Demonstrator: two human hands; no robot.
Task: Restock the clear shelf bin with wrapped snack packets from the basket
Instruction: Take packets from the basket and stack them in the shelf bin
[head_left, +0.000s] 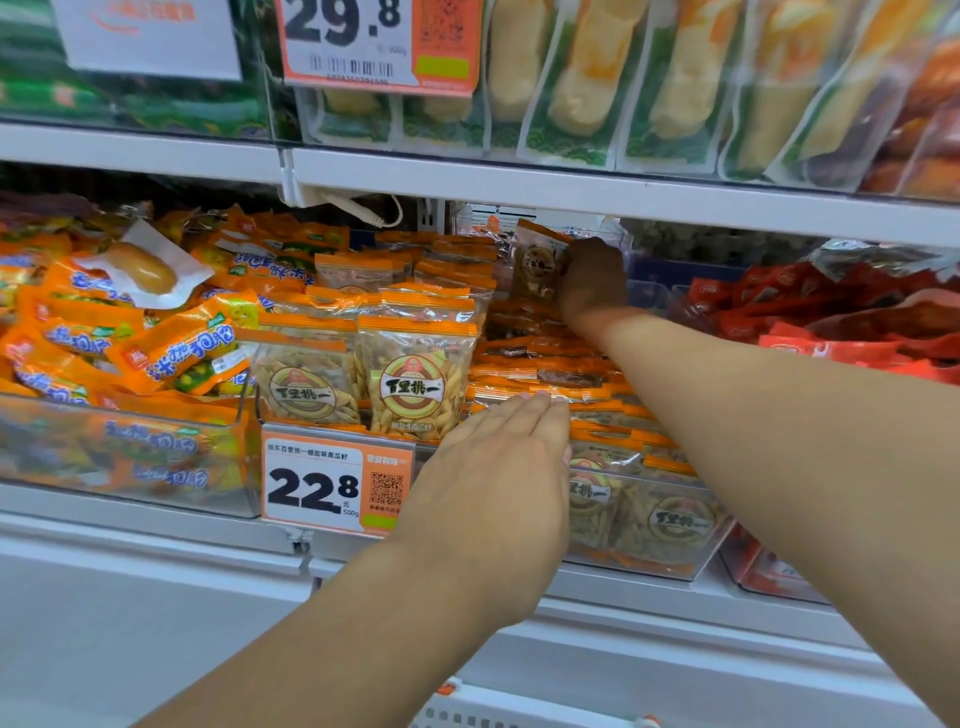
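A clear shelf bin (675, 545) on the middle shelf holds several orange-topped wrapped snack packets (613, 431). My right hand (592, 278) reaches deep to the back of the bin and grips one orange-topped packet (537, 262), held upright above the pile. My left hand (498, 467) lies flat with straight fingers over the front of the bin, fingertips touching the top packets. The basket shows only as a white rim (519, 714) at the bottom edge.
The neighbouring bin (322, 374) holds seed packets standing upright behind a 22.8 price tag (335, 483). Orange sausage packs (130, 343) fill the left bin and red packets (841, 317) the right one. The upper shelf's edge (571, 189) hangs low over the bins.
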